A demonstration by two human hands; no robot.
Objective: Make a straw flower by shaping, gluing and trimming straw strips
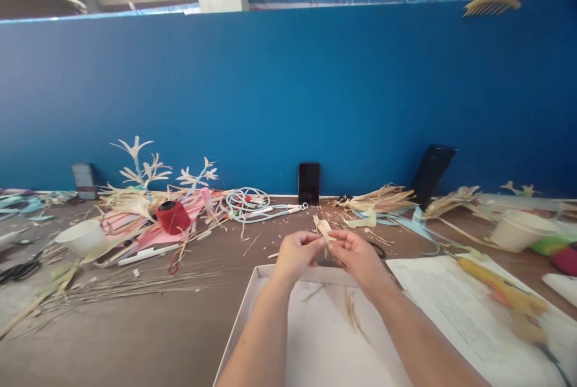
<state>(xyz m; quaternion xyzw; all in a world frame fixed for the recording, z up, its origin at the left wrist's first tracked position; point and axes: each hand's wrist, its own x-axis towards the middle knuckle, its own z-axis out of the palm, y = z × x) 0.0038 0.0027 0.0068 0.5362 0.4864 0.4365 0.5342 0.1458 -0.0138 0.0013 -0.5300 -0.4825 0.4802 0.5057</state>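
Between my two hands is a small pale dried-husk piece, its strips pointing up and away from me. My left hand pinches it from the left with thumb and fingers. From the right, my right hand pinches the same husk piece, its fingertips close to the left ones. The lower end of the piece is mostly hidden by my fingers. Both hands are held above the far edge of a shallow white box lid, in which a few thin husk strips lie.
Right: a yellow glue gun on printed paper, a white cup, husk bundles. Left: a red speaker-like object, a white bowl, husk flowers, a coiled blue cord. A phone leans against the blue partition.
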